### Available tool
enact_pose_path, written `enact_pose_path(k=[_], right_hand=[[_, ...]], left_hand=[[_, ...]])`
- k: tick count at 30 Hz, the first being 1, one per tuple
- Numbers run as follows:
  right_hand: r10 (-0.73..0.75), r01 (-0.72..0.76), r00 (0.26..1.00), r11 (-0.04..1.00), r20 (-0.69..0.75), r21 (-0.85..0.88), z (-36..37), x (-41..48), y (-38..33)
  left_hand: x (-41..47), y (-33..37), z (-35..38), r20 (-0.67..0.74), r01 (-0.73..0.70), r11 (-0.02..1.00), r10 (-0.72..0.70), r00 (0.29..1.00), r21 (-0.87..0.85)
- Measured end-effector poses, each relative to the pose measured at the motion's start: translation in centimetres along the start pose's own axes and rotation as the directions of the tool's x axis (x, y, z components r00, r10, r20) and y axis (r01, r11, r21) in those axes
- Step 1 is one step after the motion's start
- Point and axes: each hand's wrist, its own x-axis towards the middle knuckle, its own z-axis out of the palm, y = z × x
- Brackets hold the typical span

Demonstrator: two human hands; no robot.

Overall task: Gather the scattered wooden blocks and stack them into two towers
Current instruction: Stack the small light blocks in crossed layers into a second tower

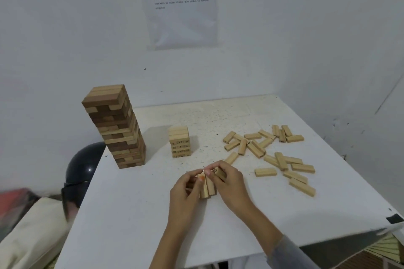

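A tall tower of light and dark wooden blocks stands at the table's left edge. A short tower of pale blocks stands to its right. Several loose pale blocks lie scattered on the right half of the table. At the front centre, both hands hold a small bundle of blocks just above the table. My left hand grips the bundle from the left, and my right hand curls round it from the right, with one block's end showing by its fingers.
The white table stands in a corner of white walls, with a printed sheet on the wall behind. A black helmet and a cream cushion sit beyond the table's left edge. Black tape marks the right corner.
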Motion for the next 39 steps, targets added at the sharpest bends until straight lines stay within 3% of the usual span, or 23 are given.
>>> enact_pose_path(k=[3, 5, 9, 13, 16, 21, 25, 27, 32, 39], right_hand=[[-0.025, 0.025, 1.000, 0.995, -0.001, -0.095, 0.4, 0.2, 0.4], [-0.021, 0.021, 1.000, 0.998, 0.002, -0.065, 0.4, -0.1, 0.5], [-0.043, 0.042, 0.999, 0.998, -0.032, -0.042, -0.2, -0.6, 0.7], [-0.044, 0.038, 0.996, 0.996, -0.082, -0.076, -0.5, -0.7, 1.0], [-0.063, 0.055, 0.989, 0.997, -0.135, -0.062, -0.7, -1.0, 0.9], [-0.081, 0.058, 0.983, 0.988, -0.162, -0.145, -0.4, -0.8, 1.3], [-0.095, 0.066, 0.984, 0.980, -0.149, -0.188, -0.4, -0.7, 1.4], [-0.091, 0.072, 0.990, 0.983, -0.104, -0.171, -0.5, -0.9, 1.3], [-0.057, 0.090, 0.973, 0.986, 0.226, -0.141, -2.2, -1.0, 1.6], [-0.205, 0.271, 0.939, 0.936, 0.277, -0.227, -2.4, -1.3, 2.1]], left_hand=[[0.3, -1.0, -0.4, -0.035, -0.046, 0.984, 0.053, 0.998, 0.173], [0.3, -1.3, -0.5, -0.042, -0.086, 0.955, 0.101, 0.994, 0.283], [-0.1, -0.6, -1.0, -0.055, -0.067, 0.974, 0.081, 0.995, 0.215], [-0.6, 0.0, -2.3, 0.059, -0.047, 0.987, 0.038, 0.998, 0.157], [-1.3, 0.1, -3.0, 0.153, -0.088, 0.975, 0.057, 0.987, 0.205], [-1.8, -0.7, -2.5, 0.148, -0.184, 0.925, 0.141, 0.979, 0.332], [-1.4, -1.1, -2.5, 0.127, -0.202, 0.919, 0.168, 0.977, 0.339], [-1.5, -1.1, -2.5, 0.126, -0.195, 0.924, 0.162, 0.979, 0.329], [-1.3, -1.3, -2.5, 0.145, -0.221, 0.911, 0.181, 0.973, 0.349], [-1.3, -1.4, -2.6, 0.164, -0.240, 0.910, 0.194, 0.967, 0.338]])
